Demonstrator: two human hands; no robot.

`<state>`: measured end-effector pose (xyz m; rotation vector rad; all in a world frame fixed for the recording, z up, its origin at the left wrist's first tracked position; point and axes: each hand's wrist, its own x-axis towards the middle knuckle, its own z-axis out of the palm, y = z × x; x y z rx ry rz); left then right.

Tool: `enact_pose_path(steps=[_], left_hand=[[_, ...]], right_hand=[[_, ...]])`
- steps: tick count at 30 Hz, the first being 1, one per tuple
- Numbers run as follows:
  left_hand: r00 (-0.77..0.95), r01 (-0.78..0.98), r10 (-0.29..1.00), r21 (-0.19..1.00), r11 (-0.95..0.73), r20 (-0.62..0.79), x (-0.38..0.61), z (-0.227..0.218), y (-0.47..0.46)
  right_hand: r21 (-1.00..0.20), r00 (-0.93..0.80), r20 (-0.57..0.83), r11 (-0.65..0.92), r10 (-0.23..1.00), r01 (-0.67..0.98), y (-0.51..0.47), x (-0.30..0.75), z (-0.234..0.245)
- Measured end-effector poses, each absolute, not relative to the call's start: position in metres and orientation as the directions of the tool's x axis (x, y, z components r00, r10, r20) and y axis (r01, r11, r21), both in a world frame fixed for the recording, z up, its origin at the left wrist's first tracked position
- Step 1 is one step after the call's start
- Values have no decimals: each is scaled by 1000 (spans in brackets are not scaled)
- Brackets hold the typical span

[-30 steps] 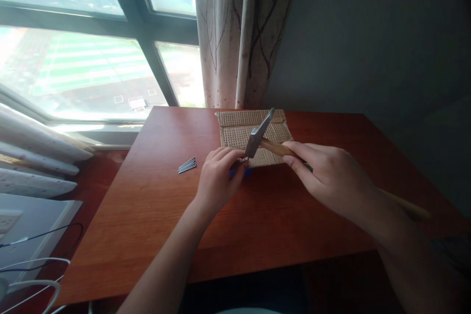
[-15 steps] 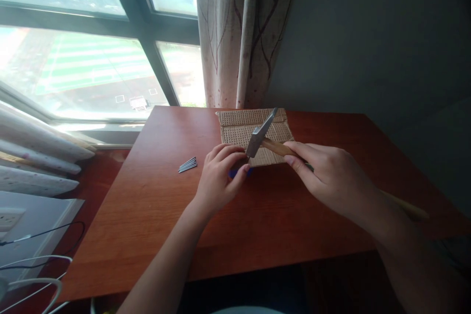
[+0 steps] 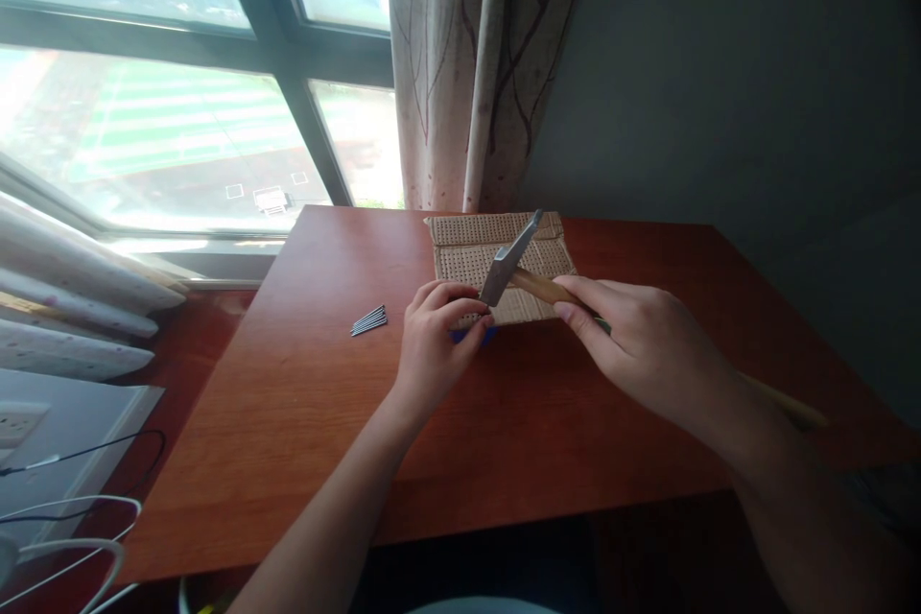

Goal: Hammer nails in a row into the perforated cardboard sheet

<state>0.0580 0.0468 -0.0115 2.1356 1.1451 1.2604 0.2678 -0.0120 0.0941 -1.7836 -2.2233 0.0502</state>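
Note:
A hammer (image 3: 512,259) with a steel head and a wooden handle is in my right hand (image 3: 633,326), whose fingers are wrapped round the handle. The hammer's face is down by the fingertips of my left hand (image 3: 438,326). There my thumb and forefinger pinch a thin nail, almost wholly hidden by the fingers and the hammer head. Beneath lies a cardboard piece (image 3: 467,264) dotted with rows of holes. A bit of something blue (image 3: 485,336) shows at its near edge, under my left hand.
Several loose nails (image 3: 369,319) lie side by side on the reddish-brown wooden table (image 3: 302,422), left of my left hand. A window (image 3: 187,125) and a curtain (image 3: 446,67) stand behind. White cables (image 3: 79,504) hang at the lower left, by a wall socket (image 3: 18,427).
My left thumb and forefinger have drawn closer together below the hammer face. The hammer and my right hand have hardly moved.

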Motion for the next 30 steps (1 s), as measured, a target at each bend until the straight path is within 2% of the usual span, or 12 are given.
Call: enact_pose_path(steps=[9,17,24,30], left_hand=[[213,417,810,699,-581,547,60,-18,46],[220,422,804,689,-589,553,60,-19,47],[229,436,813,690,-578,536,60,-21,46],[235,432,811,691,-580,535,60,-21,46]], right_hand=[[-285,-164,256,237,953,929,-14,267,98],[-215,-175,200,217,964,952,-13,267,92],[-278,-162,262,235,951,931,-16,270,91],[-245,-191,231,247,954,937,-15,267,84]])
